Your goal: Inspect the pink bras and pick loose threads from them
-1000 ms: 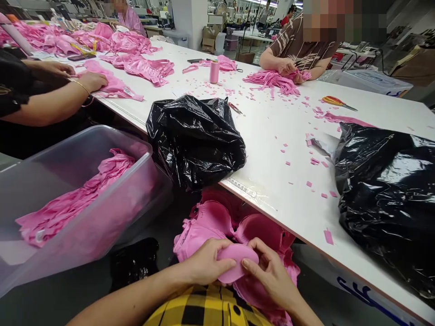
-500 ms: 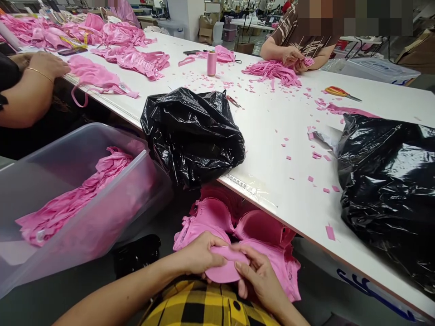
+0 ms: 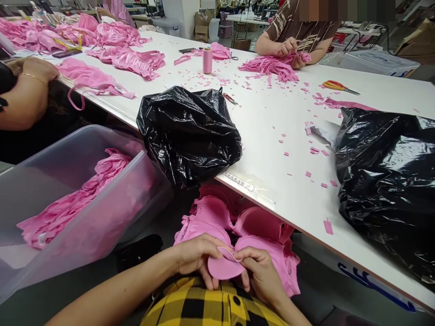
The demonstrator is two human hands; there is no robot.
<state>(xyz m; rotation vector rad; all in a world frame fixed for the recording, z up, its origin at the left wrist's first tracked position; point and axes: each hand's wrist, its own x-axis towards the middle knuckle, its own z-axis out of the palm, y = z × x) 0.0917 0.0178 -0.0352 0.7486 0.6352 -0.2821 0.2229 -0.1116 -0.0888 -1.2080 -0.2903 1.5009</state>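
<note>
Between my two hands a pink bra pad (image 3: 224,267) is held low, just above my lap. My left hand (image 3: 196,254) pinches its left side, with some fingers beneath it. On the right, my right hand (image 3: 261,268) grips the other edge between thumb and fingers. The pad's upper edge is bent into a curve. Directly beyond my hands, partly under the table edge, lie several stacked pink bras (image 3: 257,222), cups facing up. My hands and the pad hide part of the nearest bra.
A black plastic bag (image 3: 190,136) overhangs the white table (image 3: 265,131); another black bag (image 3: 384,181) lies at right. At left stands a clear bin (image 3: 112,199) holding pink fabric (image 3: 81,194). Orange-handled scissors (image 3: 340,87), a thread spool (image 3: 207,61) and pink scraps lie on the table. Two co-workers sit there.
My fingers have shifted on the pad, and its upper edge now bends up into a wavy curve. The co-worker across the table has moved one hand slightly.
</note>
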